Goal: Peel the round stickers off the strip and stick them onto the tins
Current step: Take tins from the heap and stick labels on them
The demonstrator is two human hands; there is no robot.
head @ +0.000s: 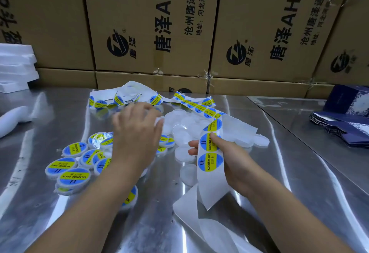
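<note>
While right hand [229, 158] pinches strip [210, 164], left hand [135, 131] (blurred) covers tins [97, 140].

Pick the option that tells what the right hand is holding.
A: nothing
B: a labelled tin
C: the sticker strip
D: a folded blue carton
C: the right hand grips the sticker strip, with its thumb pressed on the printed face and the fingers behind it.

Metal table [299, 172]: the middle is being occupied by labelled tins [73, 174], plain white tins [185, 125] and a sticker strip [199, 109]; white foam pieces [16, 67] are being carried at the far-left corner, dark blue flat cartons [339, 125] at the right edge.
</note>
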